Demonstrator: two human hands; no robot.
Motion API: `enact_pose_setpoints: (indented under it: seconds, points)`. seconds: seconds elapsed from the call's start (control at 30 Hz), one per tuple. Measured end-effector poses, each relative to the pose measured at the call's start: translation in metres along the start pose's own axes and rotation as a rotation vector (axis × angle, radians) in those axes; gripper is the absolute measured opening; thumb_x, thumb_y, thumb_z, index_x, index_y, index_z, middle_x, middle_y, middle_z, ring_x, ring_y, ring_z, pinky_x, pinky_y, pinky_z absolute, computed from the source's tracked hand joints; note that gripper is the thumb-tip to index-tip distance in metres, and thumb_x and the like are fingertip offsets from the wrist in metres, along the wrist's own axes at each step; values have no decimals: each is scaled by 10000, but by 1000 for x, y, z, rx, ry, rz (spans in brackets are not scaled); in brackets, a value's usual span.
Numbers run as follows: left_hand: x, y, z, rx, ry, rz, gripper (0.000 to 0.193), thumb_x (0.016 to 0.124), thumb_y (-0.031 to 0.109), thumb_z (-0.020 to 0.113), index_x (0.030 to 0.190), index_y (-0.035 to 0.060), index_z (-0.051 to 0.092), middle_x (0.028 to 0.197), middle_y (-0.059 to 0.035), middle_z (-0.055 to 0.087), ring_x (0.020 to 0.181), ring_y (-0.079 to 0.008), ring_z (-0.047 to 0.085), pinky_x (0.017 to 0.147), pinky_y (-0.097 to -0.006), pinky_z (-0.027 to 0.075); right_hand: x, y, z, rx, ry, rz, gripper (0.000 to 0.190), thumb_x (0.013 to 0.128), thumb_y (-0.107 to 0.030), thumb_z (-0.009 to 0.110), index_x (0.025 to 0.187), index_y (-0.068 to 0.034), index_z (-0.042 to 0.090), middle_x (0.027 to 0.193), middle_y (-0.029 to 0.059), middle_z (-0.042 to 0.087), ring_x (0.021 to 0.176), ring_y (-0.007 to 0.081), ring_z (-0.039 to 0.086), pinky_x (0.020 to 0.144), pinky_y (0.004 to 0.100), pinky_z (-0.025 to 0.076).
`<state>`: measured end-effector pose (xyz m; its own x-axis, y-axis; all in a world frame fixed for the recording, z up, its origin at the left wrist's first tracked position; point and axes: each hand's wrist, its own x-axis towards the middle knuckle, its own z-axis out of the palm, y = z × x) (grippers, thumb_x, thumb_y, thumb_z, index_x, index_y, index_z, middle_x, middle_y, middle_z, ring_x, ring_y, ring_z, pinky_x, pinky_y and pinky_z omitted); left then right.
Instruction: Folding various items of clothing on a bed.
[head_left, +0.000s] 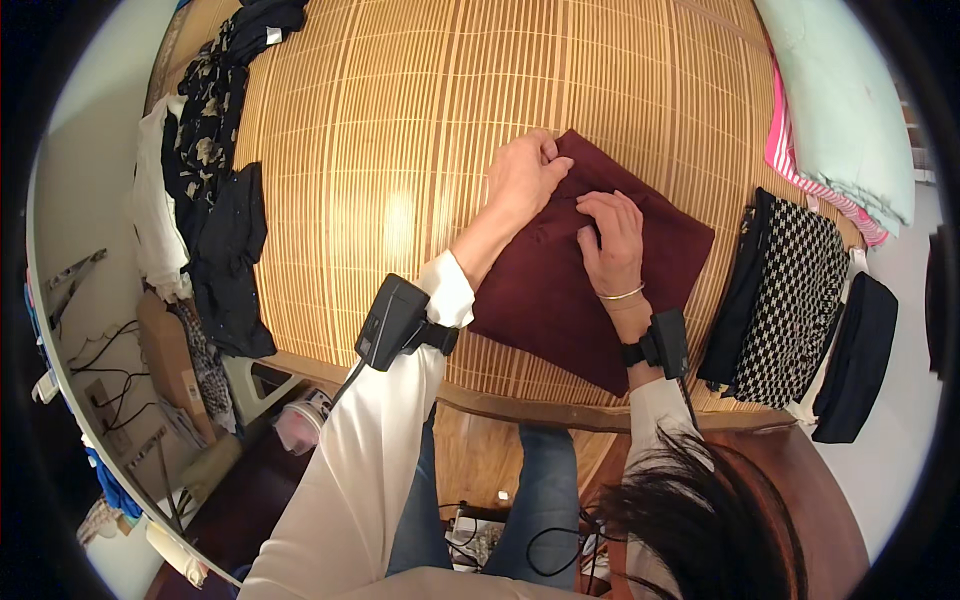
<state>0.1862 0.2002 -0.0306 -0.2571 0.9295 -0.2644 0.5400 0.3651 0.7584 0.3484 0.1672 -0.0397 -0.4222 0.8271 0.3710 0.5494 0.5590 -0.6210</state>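
A dark maroon cloth item (532, 300), folded into a rough four-sided shape, lies at a slant on a bamboo slat mat (360, 150). At its upper left corner, my left hand (527, 171) pinches the cloth edge between thumb and fingers. My right hand (615, 240) rests on the upper middle of the cloth, its fingers bent and the thumb apart from them; whether it grips any fabric cannot be told. A thin bracelet (621, 295) circles my right wrist. Small creases show in the cloth between the two hands.
Dark and white garments (225, 262) lie along the mat's left side. At the right are folded clothes, among them a black-and-white patterned one (791, 300) and a navy one (855, 360). A pale green quilt (847, 112) lies upper right. The wooden edge (525, 409) runs before my legs.
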Motion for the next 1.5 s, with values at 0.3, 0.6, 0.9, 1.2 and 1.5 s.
enact_pose_setpoints:
  seconds: [0.3, 0.6, 0.9, 1.2, 1.5]
  points:
    - [-4, -4, 5, 339, 188, 223, 153, 742, 110, 678, 802, 5, 584, 770, -162, 611, 728, -320, 599, 666, -408, 472, 6, -4, 0, -60, -14, 5, 258, 698, 9, 606, 947, -51, 572, 1051, 76, 589, 1020, 268, 541, 956, 430, 399]
    - [28, -19, -18, -549, -491, -170, 495, 972, 402, 395, 1007, -38, 617, 875, -116, 678, 809, -171, 637, 737, -302, 499, 29, 2, 4, -138, -40, -44, 223, 732, -77, 668, 939, -75, 584, 892, 53, 594, 917, 237, 562, 928, 416, 383]
    - [0, -31, -29, -196, -143, 115, 334, 892, 266, 567, 1069, -17, 568, 930, -150, 611, 859, -252, 588, 747, -362, 475, 52, 26, 21, -261, -96, 96, 209, 782, -235, 679, 898, -78, 604, 840, 70, 618, 792, 261, 575, 767, 364, 407]
    - [-113, -6, 23, 359, -146, 645, 654, 767, 323, 624, 1286, -34, 448, 1444, -179, 311, 1365, -367, 217, 1098, -532, 178, -28, -12, -17, -407, -34, 198, 439, 832, -234, 607, 1257, -149, 533, 1326, 67, 484, 1209, 287, 442, 997, 446, 327]
    - [-105, -42, 9, 612, -95, 441, 751, 845, 469, 533, 1406, 25, 302, 1499, -171, 186, 1388, -343, 144, 1107, -516, 121, -60, 26, -49, -679, -171, 295, 514, 887, -398, 519, 1369, -246, 420, 1449, 15, 349, 1323, 287, 309, 1054, 534, 208]
